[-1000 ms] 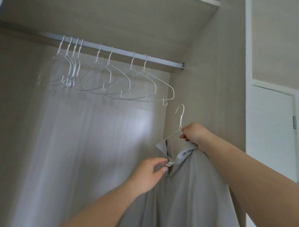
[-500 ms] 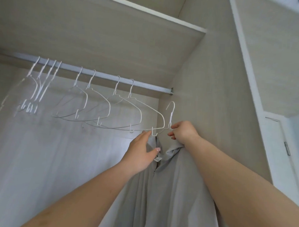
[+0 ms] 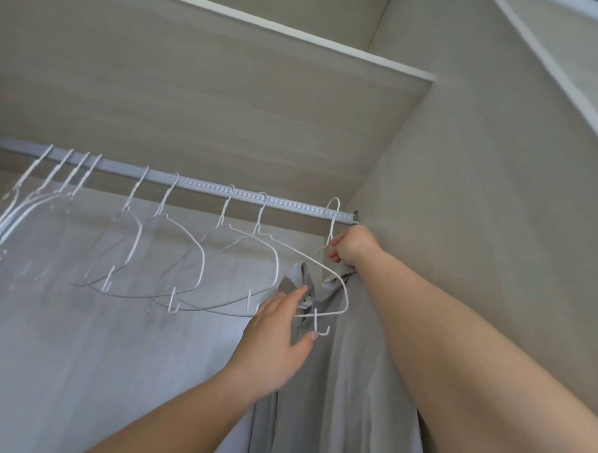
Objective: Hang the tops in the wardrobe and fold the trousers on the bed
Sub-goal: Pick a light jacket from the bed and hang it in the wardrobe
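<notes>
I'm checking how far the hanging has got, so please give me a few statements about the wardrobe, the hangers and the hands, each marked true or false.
1. The right hand grips the neck of the hanger that carries the grey top. True.
2. That hanger's hook is at the left end of the rail. False: it is at the right end, by the side wall.
3. The left hand holds an empty hanger. False: its fingers are relaxed beside the top's collar.
4. Several empty white hangers hang on the rail. True.
5. Trousers hang from the rail. False: none are visible.
</notes>
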